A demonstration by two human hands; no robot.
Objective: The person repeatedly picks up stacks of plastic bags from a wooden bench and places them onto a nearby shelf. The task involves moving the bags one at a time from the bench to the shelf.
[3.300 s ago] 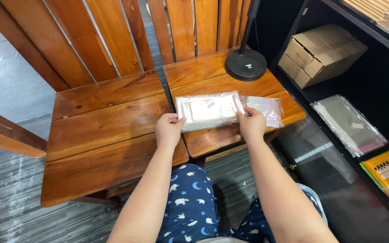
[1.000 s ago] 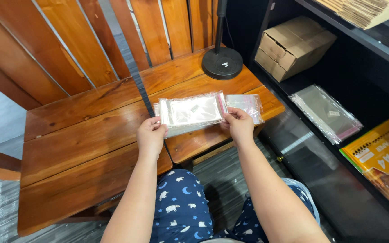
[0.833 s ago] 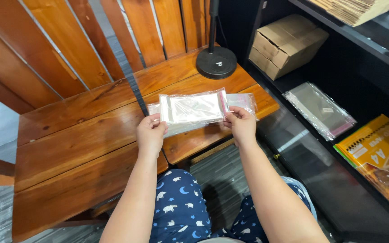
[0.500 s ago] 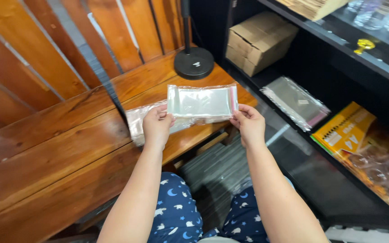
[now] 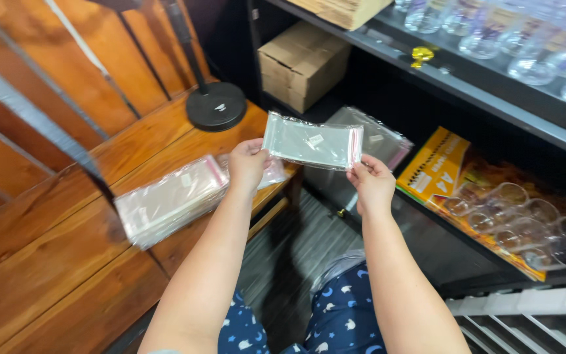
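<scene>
We pinch a clear plastic bag between left hand and right hand; its slick film could slip from our fingertips onto the floor below.

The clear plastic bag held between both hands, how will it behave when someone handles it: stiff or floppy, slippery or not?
The clear plastic bag is probably floppy: the left hand and right hand each hold one end, and it looks thin and wrinkled. Its glossy film is likely slippery. It seems very light, since fingertips alone carry it.
</scene>
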